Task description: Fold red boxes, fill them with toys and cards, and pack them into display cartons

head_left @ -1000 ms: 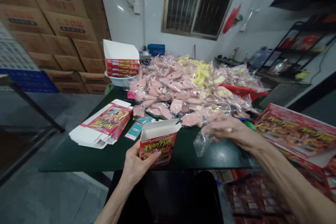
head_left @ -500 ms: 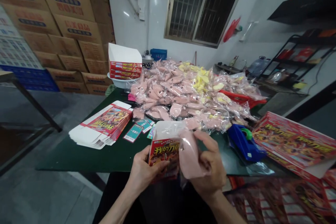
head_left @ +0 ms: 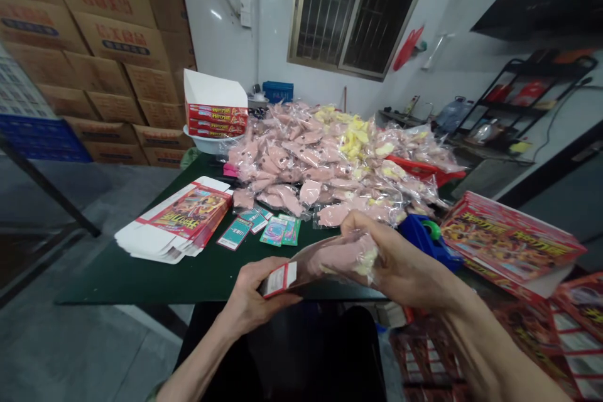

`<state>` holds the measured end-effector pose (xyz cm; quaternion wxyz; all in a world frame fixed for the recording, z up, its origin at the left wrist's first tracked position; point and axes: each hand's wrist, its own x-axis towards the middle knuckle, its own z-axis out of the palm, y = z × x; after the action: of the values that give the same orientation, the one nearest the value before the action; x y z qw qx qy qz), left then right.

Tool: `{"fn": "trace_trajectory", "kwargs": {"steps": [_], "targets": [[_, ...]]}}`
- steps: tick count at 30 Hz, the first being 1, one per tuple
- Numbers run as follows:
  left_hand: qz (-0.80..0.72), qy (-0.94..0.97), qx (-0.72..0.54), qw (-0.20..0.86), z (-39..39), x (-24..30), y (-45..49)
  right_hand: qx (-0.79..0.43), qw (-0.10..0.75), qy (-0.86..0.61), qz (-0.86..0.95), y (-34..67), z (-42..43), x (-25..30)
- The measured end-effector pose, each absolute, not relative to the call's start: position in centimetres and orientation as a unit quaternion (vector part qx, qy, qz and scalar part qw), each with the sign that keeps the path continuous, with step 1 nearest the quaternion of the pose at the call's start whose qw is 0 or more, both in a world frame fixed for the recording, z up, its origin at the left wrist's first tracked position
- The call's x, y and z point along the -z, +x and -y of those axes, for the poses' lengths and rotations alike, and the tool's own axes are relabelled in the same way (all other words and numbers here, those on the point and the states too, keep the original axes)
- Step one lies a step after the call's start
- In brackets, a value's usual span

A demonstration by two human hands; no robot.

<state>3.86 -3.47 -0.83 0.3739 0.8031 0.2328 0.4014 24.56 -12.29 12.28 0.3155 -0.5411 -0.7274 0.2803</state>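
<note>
My left hand [head_left: 249,298] grips a small red printed box [head_left: 281,277], tipped on its side with its open end toward the right. My right hand [head_left: 400,264] is closed on a clear bag of pink and yellow pieces [head_left: 343,256], and the bag's end lies at the box's mouth. Both hands are over the near edge of the dark green table [head_left: 141,279]. Behind them a big heap of the same pink and yellow bags [head_left: 330,160] covers the middle of the table.
A stack of flat red cartons [head_left: 176,223] lies at the left, teal cards [head_left: 264,229] beside it. A blue tape dispenser [head_left: 426,239] sits right of my hands. Red display boxes [head_left: 504,242] stand at the right, cardboard cartons [head_left: 108,44] are piled at the back left.
My right hand took a bag from the heap and brought it to the box. The box has turned from upright to lying on its side, with the bag at its opening.
</note>
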Motion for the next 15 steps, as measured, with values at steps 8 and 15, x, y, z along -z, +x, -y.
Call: {"fn": "trace_trajectory", "kwargs": {"steps": [8, 15], "targets": [[-0.234, 0.77, -0.398, 0.441, 3.4, 0.8, 3.7, -0.108, 0.415, -0.478, 0.767, 22.8, 11.9, -10.8], [-0.243, 0.747, -0.346, 0.513, 2.8, 0.8, 4.0, -0.093, 0.324, -0.504, 0.795, 24.0, 10.7, -11.0]]}}
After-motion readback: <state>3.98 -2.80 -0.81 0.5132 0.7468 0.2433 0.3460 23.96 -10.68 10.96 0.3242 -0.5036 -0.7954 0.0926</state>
